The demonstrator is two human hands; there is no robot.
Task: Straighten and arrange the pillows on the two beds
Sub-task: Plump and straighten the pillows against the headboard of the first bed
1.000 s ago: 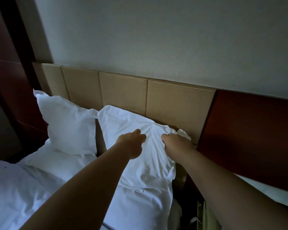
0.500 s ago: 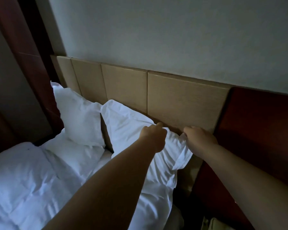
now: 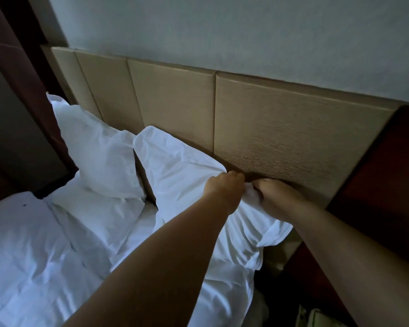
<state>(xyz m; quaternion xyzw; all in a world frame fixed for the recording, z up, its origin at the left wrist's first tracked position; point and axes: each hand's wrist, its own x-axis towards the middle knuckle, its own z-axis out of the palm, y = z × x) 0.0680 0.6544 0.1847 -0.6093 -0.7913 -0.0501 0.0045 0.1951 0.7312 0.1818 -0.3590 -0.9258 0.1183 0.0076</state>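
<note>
Here, two white pillows propped at the far end of the bed [image 3: 28, 251], both leaning back against the tan panelled headboard [image 3: 281, 128]. Near pillow [image 3: 175, 171] on the right, standing tilted, its top right corner bunched up between two bare hands. Left hand [image 3: 223, 188] curled closed on the pillow's top edge, knuckles up, fingers tucked into the cloth close to the headboard. Right hand [image 3: 273, 194] just beside it, likewise clenched on a fold of the same white case, the two hands almost touching with a pinch of fabric [image 3: 249, 193] between them. Both forearms stretched out from the near edge of the view, crossing over the bedding.

Far pillow [image 3: 97, 149] to the left, upright and creased, its pointed corner sticking up near the dark red-brown wooden panel [image 3: 17, 74] at the left. A narrow dark gap between the two pillows, lower edges close together. Below them, rumpled white duvet [image 3: 57, 267] spread across the bed, with a small dark speck at its left part. To the right of the headboard, another dark red-brown panel [image 3: 383, 175]. Above, a plain pale wall [image 3: 222, 31]. Dim light throughout; lower right corner too dark to make out.
</note>
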